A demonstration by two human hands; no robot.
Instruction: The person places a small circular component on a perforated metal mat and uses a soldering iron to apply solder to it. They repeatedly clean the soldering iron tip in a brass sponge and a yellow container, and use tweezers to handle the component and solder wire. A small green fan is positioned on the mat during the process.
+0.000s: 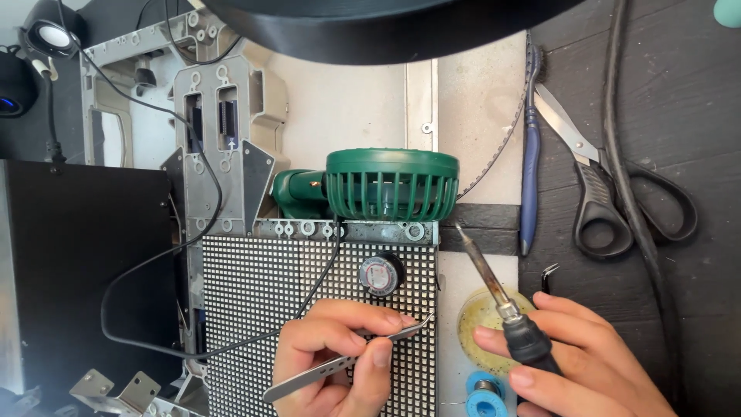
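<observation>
My left hand (332, 351) pinches a pair of metal tweezers (347, 359) between thumb and forefinger, closed firmly around the shaft. The curved tips point toward two o'clock and rest at the right edge of the dotted panel (262, 301), a grid of small white dots on black that lies flat under my hand. Whether the tips hold anything I cannot tell; they are too small to read.

My right hand (575, 355) is wrapped around the black handle of a soldering iron (498, 297), fingers closed tight on it. The iron's stained shaft runs up toward eleven o'clock, and its tip hangs just beside the panel's upper right corner, below the fan.

Under the iron, at nine o'clock from my right hand, sits a small round tin (482, 324) holding a yellowish, brown-stained paste. Just below it, at six o'clock, is a blue spool (482, 390) wound with thin wire.

A small round black piece with a reddish face (380, 274) stands on the panel at twelve o'clock from my left hand. Above that sits a green fan (390, 185), its grille toward me. A black cable (154, 266) loops across the panel from the left.

At one o'clock on the dark bench lie black-handled scissors (610, 193), and beside them a blue-handled tool (529, 162).
</observation>
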